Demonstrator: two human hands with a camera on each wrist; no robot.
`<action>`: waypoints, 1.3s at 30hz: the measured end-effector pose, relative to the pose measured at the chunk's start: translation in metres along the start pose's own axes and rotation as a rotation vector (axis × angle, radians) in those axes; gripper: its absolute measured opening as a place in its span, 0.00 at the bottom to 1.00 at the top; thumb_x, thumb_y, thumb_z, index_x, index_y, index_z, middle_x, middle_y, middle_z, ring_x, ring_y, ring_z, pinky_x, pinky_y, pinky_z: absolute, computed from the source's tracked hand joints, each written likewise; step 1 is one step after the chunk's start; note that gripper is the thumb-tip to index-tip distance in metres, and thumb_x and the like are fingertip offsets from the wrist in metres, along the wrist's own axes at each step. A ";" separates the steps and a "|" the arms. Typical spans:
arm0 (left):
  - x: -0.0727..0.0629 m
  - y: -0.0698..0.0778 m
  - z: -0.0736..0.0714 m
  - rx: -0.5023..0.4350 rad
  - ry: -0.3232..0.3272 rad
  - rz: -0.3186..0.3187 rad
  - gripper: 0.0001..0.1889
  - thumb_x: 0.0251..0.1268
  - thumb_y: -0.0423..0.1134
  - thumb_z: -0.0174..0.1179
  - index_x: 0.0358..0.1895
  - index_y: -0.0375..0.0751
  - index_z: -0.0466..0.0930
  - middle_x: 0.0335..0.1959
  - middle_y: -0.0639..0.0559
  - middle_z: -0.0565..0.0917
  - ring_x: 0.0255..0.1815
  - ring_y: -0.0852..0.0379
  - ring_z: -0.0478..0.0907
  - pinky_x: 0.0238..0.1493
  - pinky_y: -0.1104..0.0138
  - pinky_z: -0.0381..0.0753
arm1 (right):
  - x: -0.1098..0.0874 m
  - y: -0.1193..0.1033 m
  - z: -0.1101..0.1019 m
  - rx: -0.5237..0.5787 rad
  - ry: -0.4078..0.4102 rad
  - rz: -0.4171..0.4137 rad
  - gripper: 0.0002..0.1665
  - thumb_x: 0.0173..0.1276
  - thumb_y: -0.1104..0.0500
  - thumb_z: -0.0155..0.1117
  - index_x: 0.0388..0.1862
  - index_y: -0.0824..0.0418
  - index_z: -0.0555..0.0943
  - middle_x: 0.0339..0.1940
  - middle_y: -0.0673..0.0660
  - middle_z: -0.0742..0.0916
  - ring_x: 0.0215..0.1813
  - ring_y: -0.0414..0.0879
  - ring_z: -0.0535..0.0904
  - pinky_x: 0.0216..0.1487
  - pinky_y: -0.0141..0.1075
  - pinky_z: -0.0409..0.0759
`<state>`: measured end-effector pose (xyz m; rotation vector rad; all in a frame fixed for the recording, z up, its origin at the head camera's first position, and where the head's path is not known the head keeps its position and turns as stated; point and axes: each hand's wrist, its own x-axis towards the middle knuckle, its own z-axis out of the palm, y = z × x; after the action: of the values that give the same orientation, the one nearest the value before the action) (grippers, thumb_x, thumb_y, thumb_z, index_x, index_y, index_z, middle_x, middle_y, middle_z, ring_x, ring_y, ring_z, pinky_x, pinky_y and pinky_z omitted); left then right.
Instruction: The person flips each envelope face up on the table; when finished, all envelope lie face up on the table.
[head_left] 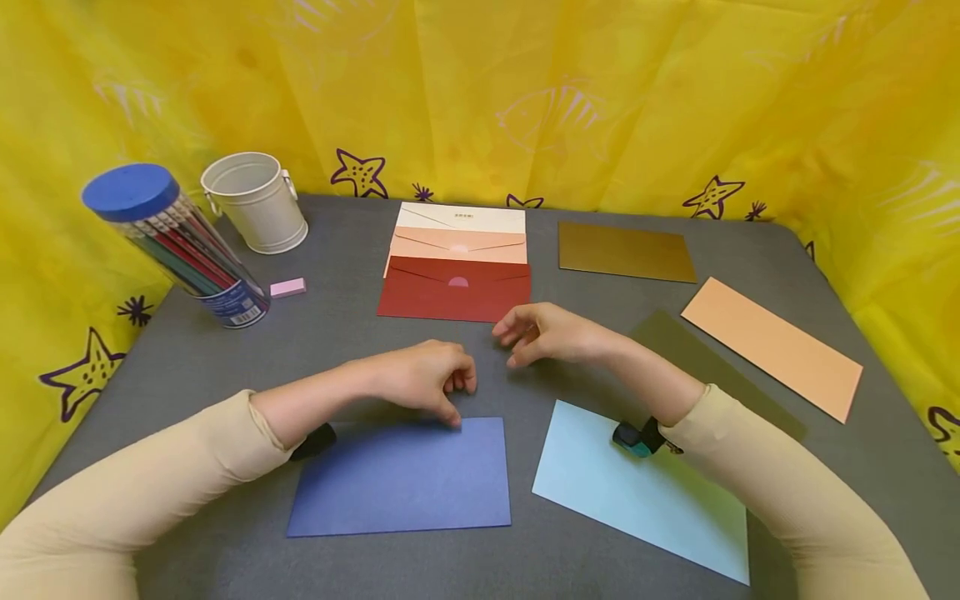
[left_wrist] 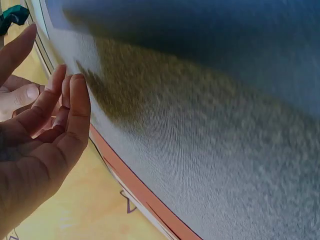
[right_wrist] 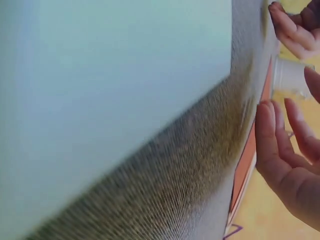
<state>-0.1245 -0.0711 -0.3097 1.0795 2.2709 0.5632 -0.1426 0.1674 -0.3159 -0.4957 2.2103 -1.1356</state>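
My left hand (head_left: 427, 375) hovers over the far edge of a dark blue envelope (head_left: 405, 479), fingers loosely bent with nothing between them. Close to the near edge of a red envelope (head_left: 457, 292), my right hand (head_left: 555, 333) hangs in the air, likewise loosely bent and holding nothing. The red envelope overlaps a peach envelope (head_left: 420, 243) and a cream one (head_left: 427, 217) behind it. Under my right forearm lies a light blue envelope (head_left: 592, 475). In the right wrist view the right hand's fingers (right_wrist: 267, 130) are spread from the thumb.
At the back left stand a clear tub of pencils (head_left: 183, 246) with a blue lid and a white metal bucket (head_left: 262, 208), near a pink eraser (head_left: 288, 287). On the right lie a brown envelope (head_left: 626, 250), an orange one (head_left: 772, 346) and an olive one (head_left: 720, 375). Yellow cloth (head_left: 450, 100) surrounds the table.
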 end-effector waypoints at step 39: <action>0.005 0.005 0.002 0.092 -0.012 -0.079 0.13 0.47 0.41 0.77 0.29 0.44 0.81 0.32 0.54 0.77 0.32 0.60 0.71 0.34 0.72 0.71 | -0.013 -0.010 0.037 -0.240 -0.157 -0.022 0.12 0.57 0.62 0.75 0.38 0.58 0.83 0.32 0.50 0.85 0.36 0.38 0.80 0.40 0.29 0.79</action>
<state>-0.1232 -0.0635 -0.3100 1.0285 2.3368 0.4229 -0.1080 0.1472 -0.3199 -0.6861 2.2173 -0.8157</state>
